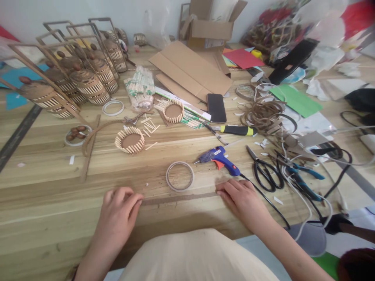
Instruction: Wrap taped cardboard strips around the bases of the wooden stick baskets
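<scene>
A thin brown strip [179, 198] stretches nearly straight across the table in front of me. My left hand [120, 208] pinches its left end between thumb and fingers. At the other end, my right hand [238, 195] has its fingertips closed on the strip. Just beyond the strip lies a roll of tape [167, 176], flat on the wood. A blue hot glue gun [209, 155] rests on its side past my right hand, its nozzle pointing left. Black-handled scissors [259, 166] lie to the right of it.
Two rings of small sticks [130, 140] stand near loose sticks. Woven lanterns [90, 84] crowd the back left. Behind are cardboard sheets [190, 70] and a phone [216, 107]. Coiled brown strips [263, 107], pliers [304, 183] and cables clutter the right. Another person's arm [359, 231] shows lower right.
</scene>
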Demonstrator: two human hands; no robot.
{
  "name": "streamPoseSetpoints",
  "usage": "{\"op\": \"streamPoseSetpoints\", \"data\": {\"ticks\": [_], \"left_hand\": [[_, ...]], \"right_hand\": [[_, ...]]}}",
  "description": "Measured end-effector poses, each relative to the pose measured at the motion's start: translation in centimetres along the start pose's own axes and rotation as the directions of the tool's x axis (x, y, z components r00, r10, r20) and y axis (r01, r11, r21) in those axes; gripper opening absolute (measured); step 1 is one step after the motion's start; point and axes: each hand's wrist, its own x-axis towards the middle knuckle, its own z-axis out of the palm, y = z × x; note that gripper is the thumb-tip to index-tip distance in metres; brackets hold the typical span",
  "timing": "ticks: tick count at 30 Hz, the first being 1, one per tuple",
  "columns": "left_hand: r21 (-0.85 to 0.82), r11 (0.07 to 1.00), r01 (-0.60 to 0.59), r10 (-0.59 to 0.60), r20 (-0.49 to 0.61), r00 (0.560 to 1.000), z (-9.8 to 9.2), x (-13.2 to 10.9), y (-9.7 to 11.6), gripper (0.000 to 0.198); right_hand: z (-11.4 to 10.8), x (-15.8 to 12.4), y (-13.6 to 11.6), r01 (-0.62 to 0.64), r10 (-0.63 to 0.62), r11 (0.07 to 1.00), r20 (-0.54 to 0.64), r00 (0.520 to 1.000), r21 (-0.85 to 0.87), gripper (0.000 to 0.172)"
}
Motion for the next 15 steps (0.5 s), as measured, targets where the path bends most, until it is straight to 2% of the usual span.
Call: {"op": "streamPoseSetpoints", "data": {"ticks": [2,5,7,12,15], "left_hand": [[-0.011,0.996,-0.084,0.084,0.004,0.996,0.1,0.1,0.3,0.031],[-0.126,0.971,-0.205,0.22,0.125,0.967,0.1,0.3,1.0,0.046],[-0.165,0.957,-0.237,0.268,0.198,0.943,0.1,0.5,1.3,0.047],[-0.142,0.967,-0.213,0.245,0.265,0.933,0.0,0.8,2.1,0.033],[-0.13,0.972,-0.198,0.226,0.272,0.935,0.3,0.9,2.5,0.03]], "right_hand": [[0.0,0.1,-0.1,0.018,-0.018,1.0,-0.008,1.0,-0.016,0.024],[0.1,0.2,-0.7,0.083,-0.084,0.996,-0.027,0.996,-0.023,0.021],[0.1,0.4,-1.2,0.14,-0.14,0.99,-0.013,0.99,-0.017,0.025],[-0.3,1.8,-2.9,0.233,-0.236,0.971,0.105,0.966,0.045,0.027],[-0.1,3.2,-4.0,0.244,-0.251,0.964,0.07,0.965,0.103,0.023]]}}
